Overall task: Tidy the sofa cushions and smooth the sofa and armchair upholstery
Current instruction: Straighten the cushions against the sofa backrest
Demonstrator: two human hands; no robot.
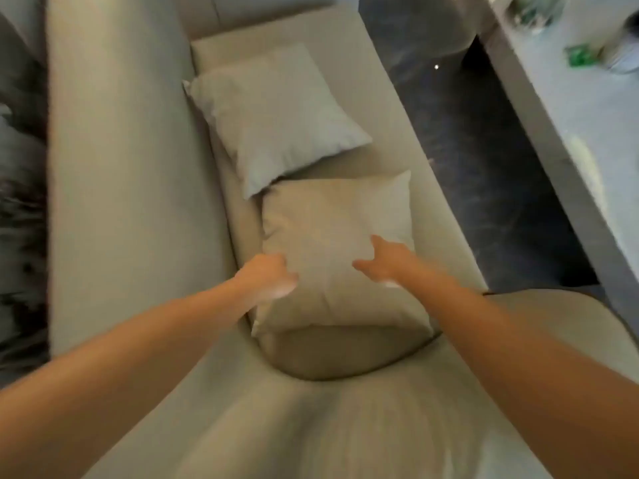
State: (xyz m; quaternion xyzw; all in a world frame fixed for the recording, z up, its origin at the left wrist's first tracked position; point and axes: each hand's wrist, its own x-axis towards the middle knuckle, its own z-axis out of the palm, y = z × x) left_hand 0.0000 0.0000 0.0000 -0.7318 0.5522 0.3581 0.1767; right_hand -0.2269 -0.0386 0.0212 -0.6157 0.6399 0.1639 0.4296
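A beige cushion (332, 236) lies flat on the seat of the beige sofa (131, 202), close to the rounded armrest at the near end. A pale grey cushion (276, 115) lies further along the seat, its near corner overlapping the beige one. My left hand (268, 276) is curled at the beige cushion's left edge; whether it grips the fabric is unclear. Over the cushion's right half, my right hand (385, 262) hovers with fingers apart and nothing in it.
The sofa's backrest runs along the left. Dark marbled floor (466, 150) lies to the right of the seat. A pale low table (570, 115) stands at the far right with a green item (581, 57) and a white container on it.
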